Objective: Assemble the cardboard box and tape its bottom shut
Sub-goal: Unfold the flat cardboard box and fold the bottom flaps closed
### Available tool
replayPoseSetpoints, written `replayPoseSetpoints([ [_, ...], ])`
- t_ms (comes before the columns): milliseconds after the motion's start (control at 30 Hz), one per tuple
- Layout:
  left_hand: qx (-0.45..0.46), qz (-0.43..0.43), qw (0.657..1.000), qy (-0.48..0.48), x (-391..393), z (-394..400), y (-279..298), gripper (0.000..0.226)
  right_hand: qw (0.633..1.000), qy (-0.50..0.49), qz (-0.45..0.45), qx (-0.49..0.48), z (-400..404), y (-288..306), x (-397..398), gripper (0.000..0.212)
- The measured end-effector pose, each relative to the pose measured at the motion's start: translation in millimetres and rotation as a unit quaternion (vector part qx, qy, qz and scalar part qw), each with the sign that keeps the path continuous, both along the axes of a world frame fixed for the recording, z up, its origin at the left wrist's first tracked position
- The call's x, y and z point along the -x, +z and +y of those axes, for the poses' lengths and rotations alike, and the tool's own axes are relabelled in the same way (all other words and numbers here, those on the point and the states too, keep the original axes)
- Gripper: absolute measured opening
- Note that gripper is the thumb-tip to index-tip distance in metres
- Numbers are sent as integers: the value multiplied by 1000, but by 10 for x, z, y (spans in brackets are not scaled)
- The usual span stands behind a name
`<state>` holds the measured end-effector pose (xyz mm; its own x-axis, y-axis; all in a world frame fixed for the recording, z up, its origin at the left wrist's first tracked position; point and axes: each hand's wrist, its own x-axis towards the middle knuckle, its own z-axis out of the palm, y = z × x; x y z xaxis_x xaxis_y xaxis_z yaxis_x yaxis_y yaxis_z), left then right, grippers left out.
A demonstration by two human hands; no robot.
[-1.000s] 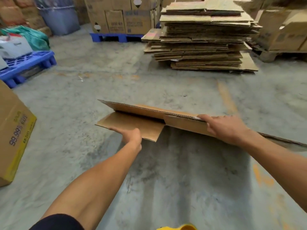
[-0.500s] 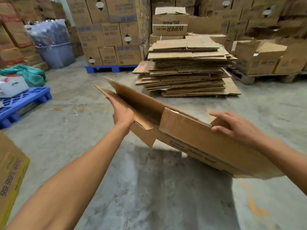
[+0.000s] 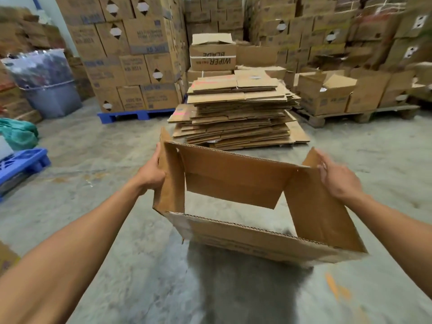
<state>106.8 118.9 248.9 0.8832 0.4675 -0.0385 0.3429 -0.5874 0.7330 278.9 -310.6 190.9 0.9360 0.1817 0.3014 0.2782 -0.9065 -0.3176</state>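
Flattened carton stack (image 3: 238, 113) beside blue pallet (image 3: 135, 115)

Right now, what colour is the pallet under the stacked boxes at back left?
Blue, seen in the head view: the pallet under the stacked boxes.

The flat cardboard box (image 3: 252, 202) has been raised and opened into a tube.

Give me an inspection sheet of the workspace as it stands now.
Surface: bare concrete floor, stained.
Job's things: cardboard box opened into a tube, bottom flaps unfolded, floor visible through it; tape nothing seen.
Clutter: stack of flattened cartons ahead.
Grippers: left hand grips the left wall; right hand on the right wall.
Cables: nothing seen.
Surroundings: stacked boxes on a blue pallet, grey bin.
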Motion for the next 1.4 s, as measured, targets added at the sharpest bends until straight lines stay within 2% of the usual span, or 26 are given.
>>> replayPoseSetpoints([
  [133, -54, 66, 996, -27, -14, 9, 39, 100, 999, -31, 26, -21, -17, 149, -29, 47],
  [300, -81, 135, 987, -37, 17, -58, -179, 101, 995, -39, 97, -2, -119, -257, -1, 45],
  [400, -110, 123, 986, -1, 115, -59, -407, 98, 995, -16, 94, 7, 25, -313, 117, 48],
  [533, -109, 87, 990, 32, 147, -57, -641, 97, 997, 23, 57, 37, 70, -370, 318, 41],
  [633, -103, 95, 989, 36, 167, -48, -793, 100, 996, 70, 57, 14, -62, -416, 359, 23],
  [700, -100, 97, 990, 39, 236, -80, -903, 99, 991, 96, 90, 30, -110, -477, 366, 11],
  [733, -100, 98, 989, 44, 275, -106, -946, 97, 988, 95, 112, 41, -120, -526, 354, 15],
  [833, -108, 103, 988, 44, 335, -131, -1010, 96, 981, 60, 177, 52, -76, -599, 343, 70],
  [900, -115, 119, 986, 27, 334, -128, -944, 99, 976, 44, 211, 34, -22, -526, 359, 92],
  [1033, -152, 151, 977, -16, 324, -47, -611, 98, 975, 29, 214, 58, 86, -193, 277, 90],
  [1200, -137, 190, 968, -91, 410, -35, -114, 87, 966, -25, 242, 89, 124, 176, 24, 82],
  [1300, -149, 173, 969, -100, 447, -121, -138, 69, 956, -40, 269, 112, 131, 96, 29, 77],
  [1400, -129, 148, 976, -96, 455, -205, -301, 60, 952, -63, 285, 92, 51, -188, 79, 82],
])
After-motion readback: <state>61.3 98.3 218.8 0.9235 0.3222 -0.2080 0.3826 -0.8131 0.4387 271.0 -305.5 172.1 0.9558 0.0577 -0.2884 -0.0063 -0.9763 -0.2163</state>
